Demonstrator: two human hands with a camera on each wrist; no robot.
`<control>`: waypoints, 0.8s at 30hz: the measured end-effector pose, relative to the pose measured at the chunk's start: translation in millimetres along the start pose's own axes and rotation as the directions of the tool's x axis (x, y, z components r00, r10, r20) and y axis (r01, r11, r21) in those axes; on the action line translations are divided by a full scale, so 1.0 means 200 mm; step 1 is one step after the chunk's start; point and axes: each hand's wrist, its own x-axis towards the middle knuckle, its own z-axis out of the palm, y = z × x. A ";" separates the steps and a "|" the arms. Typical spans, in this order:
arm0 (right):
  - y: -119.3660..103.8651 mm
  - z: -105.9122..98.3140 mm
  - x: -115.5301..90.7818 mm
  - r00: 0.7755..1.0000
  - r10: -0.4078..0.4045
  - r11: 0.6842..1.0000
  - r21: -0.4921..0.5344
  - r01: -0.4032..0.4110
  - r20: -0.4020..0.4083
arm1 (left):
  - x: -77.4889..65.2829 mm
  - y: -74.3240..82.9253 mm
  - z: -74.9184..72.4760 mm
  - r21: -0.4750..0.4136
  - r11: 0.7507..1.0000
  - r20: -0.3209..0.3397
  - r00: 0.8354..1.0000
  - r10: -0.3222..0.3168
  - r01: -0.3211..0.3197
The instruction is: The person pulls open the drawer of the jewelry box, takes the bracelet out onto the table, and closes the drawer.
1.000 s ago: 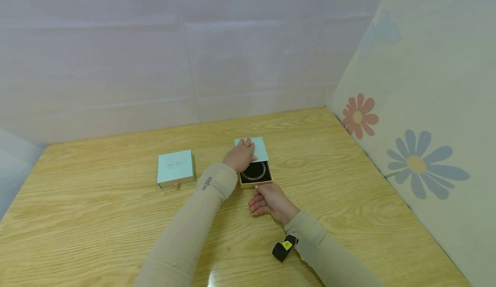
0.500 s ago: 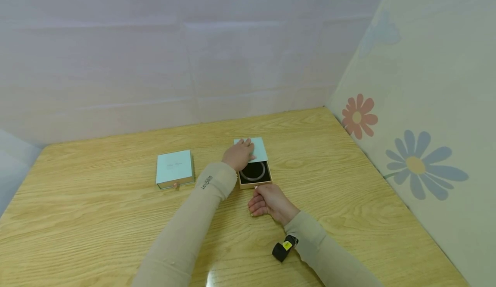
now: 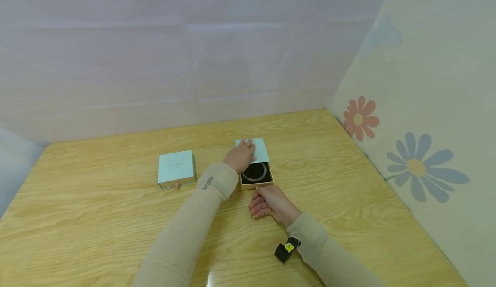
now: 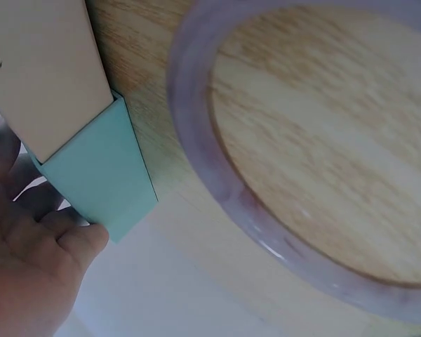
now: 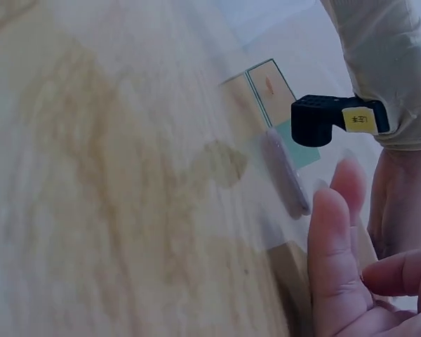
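Note:
In the head view, a pale teal drawer box stands partly pulled out towards me. Its black-lined drawer holds a ring-shaped bangle. My left hand rests on the sleeve's top, fingers towards the far edge. At the drawer's front my right hand pinches at the small pull tab, which is mostly hidden by the fingers. The left wrist view shows the hand against the teal sleeve, the beige drawer side and a translucent lilac bangle close to the camera.
A second teal box, shut, with a small tab at its front, lies to the left on the wooden table. White sheeting hangs behind, and a wall with printed flowers stands to the right.

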 end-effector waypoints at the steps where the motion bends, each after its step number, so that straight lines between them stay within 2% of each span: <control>1: -0.01 0.00 -0.01 1.000 -0.004 1.000 -0.012 0.004 -0.003 | 0.00 0.00 0.00 -0.003 1.000 -0.001 1.000 0.000 0.000; 4: -0.03 -0.01 -0.03 0.999 -0.041 0.998 -0.045 0.041 -0.017 | 0.00 0.00 0.00 -0.002 1.000 0.011 1.000 -0.001 0.001; 9: -0.12 -0.03 -0.06 0.981 -0.191 0.975 -0.119 0.185 -0.040 | 0.01 -0.01 -0.01 0.027 1.000 0.021 1.000 0.005 -0.006; 14: -0.18 -0.05 -0.07 0.944 -0.324 0.918 -0.260 0.298 -0.063 | 0.02 -0.01 -0.01 0.048 0.999 0.029 0.999 0.017 -0.018; 16: -0.20 -0.06 -0.06 0.923 -0.381 0.876 -0.341 0.340 -0.057 | 0.02 -0.02 -0.01 0.053 0.998 0.030 0.999 0.020 -0.022; 18: -0.22 -0.06 -0.06 0.897 -0.440 0.810 -0.449 0.379 -0.037 | 0.02 -0.02 -0.01 0.057 0.998 0.026 0.999 0.023 -0.025; 19: -0.22 -0.06 -0.06 0.880 -0.474 0.756 -0.518 0.400 -0.014 | 0.02 -0.02 -0.01 0.057 0.998 0.022 0.999 0.025 -0.026; 20: -0.22 -0.06 -0.06 0.861 -0.508 0.690 -0.590 0.419 0.016 | 0.02 -0.02 -0.01 0.056 0.998 0.018 0.999 0.027 -0.028; 22: -0.23 -0.07 -0.05 0.829 -0.552 0.536 -0.724 0.435 0.089 | 0.01 -0.02 -0.01 0.058 0.998 0.011 0.999 0.032 -0.032; 24: -0.23 -0.07 -0.03 0.803 -0.568 0.372 -0.814 0.446 0.180 | 0.00 -0.01 -0.01 0.060 0.998 0.009 0.999 0.034 -0.034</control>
